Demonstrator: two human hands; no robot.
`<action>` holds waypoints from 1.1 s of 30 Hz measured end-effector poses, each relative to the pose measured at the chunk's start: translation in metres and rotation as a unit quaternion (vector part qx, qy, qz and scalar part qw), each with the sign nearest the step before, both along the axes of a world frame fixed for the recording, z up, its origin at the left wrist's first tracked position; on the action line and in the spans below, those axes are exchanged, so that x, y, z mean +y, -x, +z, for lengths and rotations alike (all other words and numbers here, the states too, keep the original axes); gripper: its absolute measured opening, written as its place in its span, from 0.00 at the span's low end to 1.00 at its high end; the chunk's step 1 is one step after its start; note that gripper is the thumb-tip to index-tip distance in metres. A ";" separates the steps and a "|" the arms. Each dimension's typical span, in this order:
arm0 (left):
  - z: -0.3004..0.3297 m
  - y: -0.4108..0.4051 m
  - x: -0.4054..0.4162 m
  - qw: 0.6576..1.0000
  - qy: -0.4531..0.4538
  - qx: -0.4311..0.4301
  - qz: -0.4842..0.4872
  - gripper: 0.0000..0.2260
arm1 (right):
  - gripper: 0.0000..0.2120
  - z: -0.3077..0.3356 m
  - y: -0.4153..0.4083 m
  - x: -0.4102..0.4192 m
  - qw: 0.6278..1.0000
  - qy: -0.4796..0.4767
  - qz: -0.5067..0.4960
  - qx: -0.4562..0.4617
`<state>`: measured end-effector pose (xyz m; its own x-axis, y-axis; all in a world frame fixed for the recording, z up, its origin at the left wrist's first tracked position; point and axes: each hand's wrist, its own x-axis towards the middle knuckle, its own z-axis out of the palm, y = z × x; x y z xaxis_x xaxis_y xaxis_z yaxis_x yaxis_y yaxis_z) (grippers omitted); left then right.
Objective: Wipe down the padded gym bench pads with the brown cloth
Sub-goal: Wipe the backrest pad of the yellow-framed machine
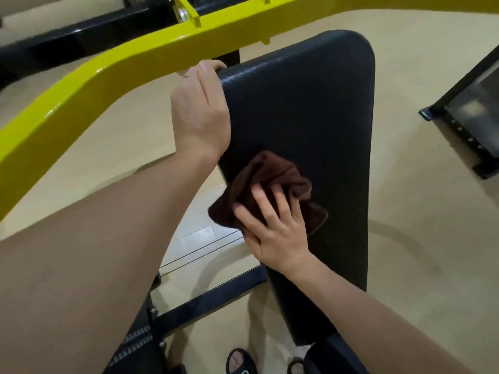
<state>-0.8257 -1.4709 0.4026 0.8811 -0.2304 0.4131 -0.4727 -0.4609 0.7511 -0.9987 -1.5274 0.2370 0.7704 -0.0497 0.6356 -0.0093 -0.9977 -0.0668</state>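
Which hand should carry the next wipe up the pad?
Right hand: it presses the crumpled brown cloth against the black padded bench pad. Left hand grips the pad's edge.

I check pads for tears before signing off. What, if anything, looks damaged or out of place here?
Nothing stands out. The black pad shows no visible tear or spill. The left hand grips its edge, and the right hand presses the bunched brown cloth against it.
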 end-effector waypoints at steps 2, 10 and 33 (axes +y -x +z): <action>0.000 0.002 -0.003 1.000 -0.002 0.001 0.007 0.21 | 0.25 -0.021 0.025 -0.008 0.997 0.061 0.044 0.023; 0.003 0.004 -0.001 1.000 0.002 0.030 -0.001 0.20 | 0.17 0.058 -0.061 -0.008 0.992 -0.045 0.065 -0.096; -0.074 0.091 -0.001 0.932 0.207 0.278 0.105 0.33 | 0.23 -0.090 0.079 -0.026 0.998 -0.044 0.032 0.011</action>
